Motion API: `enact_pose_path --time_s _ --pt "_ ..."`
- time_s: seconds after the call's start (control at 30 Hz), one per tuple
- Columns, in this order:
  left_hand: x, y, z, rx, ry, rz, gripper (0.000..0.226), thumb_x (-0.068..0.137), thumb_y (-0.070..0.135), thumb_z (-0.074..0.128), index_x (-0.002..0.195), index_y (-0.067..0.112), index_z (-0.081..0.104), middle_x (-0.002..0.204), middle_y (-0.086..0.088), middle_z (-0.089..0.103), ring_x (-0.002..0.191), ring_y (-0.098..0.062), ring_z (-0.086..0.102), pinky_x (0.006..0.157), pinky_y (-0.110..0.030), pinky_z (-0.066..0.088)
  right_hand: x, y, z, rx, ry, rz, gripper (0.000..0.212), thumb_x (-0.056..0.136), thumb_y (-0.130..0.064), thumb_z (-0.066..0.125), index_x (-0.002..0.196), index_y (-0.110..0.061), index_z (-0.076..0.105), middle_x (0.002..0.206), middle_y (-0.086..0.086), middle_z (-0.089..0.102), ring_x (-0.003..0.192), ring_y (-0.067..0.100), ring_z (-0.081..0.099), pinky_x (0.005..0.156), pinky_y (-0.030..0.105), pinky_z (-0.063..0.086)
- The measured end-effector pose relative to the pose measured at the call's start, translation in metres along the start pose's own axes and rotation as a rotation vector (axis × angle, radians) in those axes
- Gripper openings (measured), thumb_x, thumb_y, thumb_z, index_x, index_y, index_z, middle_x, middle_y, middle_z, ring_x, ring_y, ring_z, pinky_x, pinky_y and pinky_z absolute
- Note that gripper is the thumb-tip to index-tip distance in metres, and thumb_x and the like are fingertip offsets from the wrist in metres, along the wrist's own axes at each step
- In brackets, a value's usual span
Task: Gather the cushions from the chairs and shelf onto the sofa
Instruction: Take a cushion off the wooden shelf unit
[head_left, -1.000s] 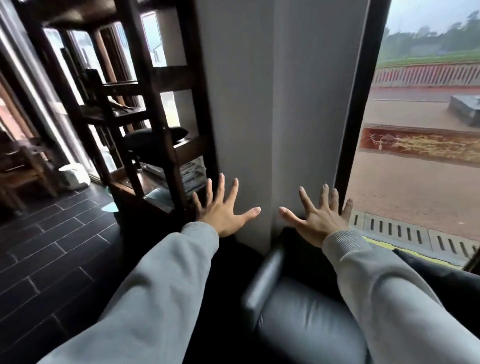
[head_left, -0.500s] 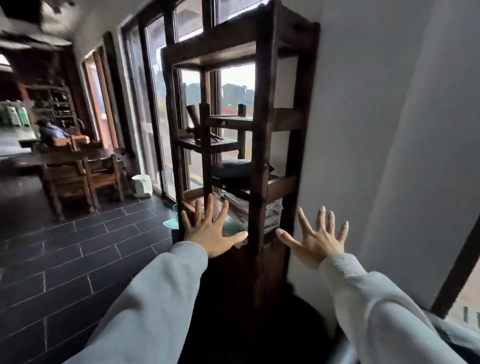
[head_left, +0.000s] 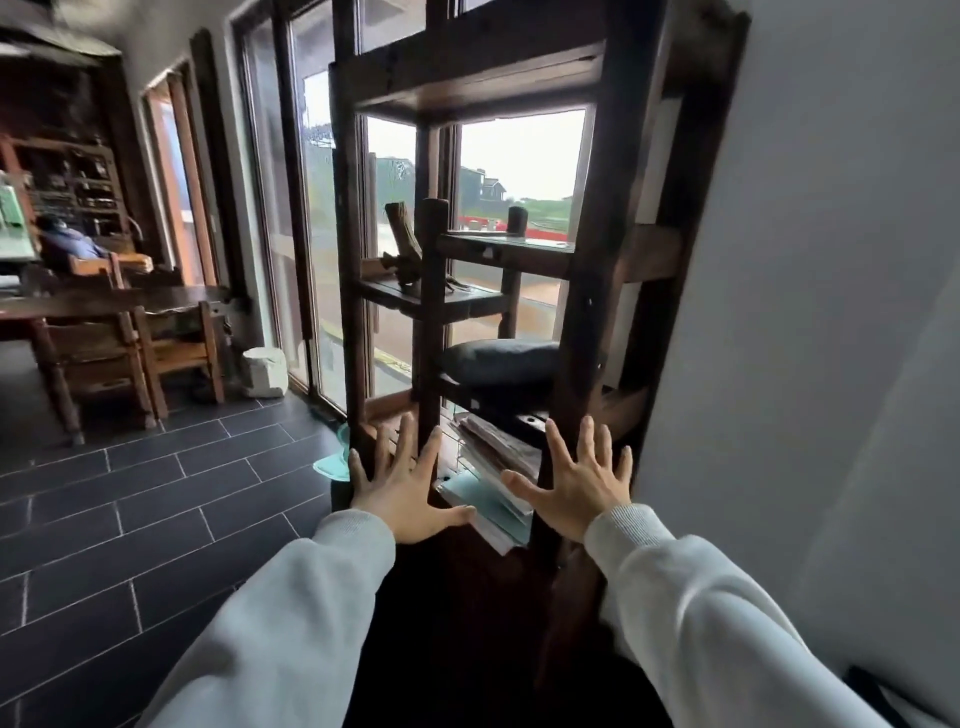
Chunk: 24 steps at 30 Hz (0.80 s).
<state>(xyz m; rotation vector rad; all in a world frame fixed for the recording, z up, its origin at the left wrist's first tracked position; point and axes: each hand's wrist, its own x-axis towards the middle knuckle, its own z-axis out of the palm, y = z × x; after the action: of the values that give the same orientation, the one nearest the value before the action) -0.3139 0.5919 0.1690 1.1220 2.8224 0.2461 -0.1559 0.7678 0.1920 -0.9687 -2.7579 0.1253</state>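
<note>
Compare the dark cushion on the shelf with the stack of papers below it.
The dark cushion is one plump, rounded piece; the stack of papers is many thin flat sheets. The cushion is dark blue-grey; the papers are pale, some teal. The cushion lies level on its board; the papers slant and jut past the shelf front. Both sit inside the shelf, untouched by the open left hand and right hand.

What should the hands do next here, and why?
Probably reach forward and up to take the dark cushion off the wooden shelf. Both the left hand and right hand are open and empty, held just below it, and the cushion sits untouched on its ledge above the stacked papers.
</note>
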Motion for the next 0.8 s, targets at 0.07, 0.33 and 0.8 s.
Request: enact_pose_path --time_s 0.07,0.33,0.8 --pt "0.038 -0.010 0.000 0.000 -0.014 -0.013 0.126 0.072 0.096 0.046 0.158 0.041 -0.028 0.147 0.002 -0.055 0.147 -0.030 -0.042 0.115 -0.068 -0.018 0.048 -0.013 0.010 0.037 -0.003 -0.026 0.109 0.072 -0.097 0.022 0.160 -0.039 -0.005 0.168 0.014 -0.019 0.154 0.035 -0.020 0.122 0.059 -0.009" --pt "0.199 -0.026 -0.032 0.005 0.017 -0.028 0.127 0.076 0.088 0.055 0.158 0.039 -0.028 0.158 -0.001 -0.049 0.148 -0.031 -0.041 0.117 -0.067 -0.015 0.237 -0.040 0.034 0.112 0.020 -0.062 0.107 0.075 -0.094 0.025 0.160 -0.038 -0.006 0.168 0.017 -0.019 0.154 0.038 -0.016 0.121 0.059 -0.004" --pt "0.418 -0.050 -0.017 0.080 0.095 0.267 0.138 0.078 0.044 0.086 0.158 0.043 -0.026 0.167 -0.009 -0.037 0.155 -0.036 -0.028 0.123 -0.051 -0.011 0.441 -0.030 0.077 0.060 0.089 0.163 0.094 0.085 -0.087 0.024 0.158 -0.029 0.029 0.170 0.018 0.004 0.155 0.039 0.000 0.122 0.057 0.009"
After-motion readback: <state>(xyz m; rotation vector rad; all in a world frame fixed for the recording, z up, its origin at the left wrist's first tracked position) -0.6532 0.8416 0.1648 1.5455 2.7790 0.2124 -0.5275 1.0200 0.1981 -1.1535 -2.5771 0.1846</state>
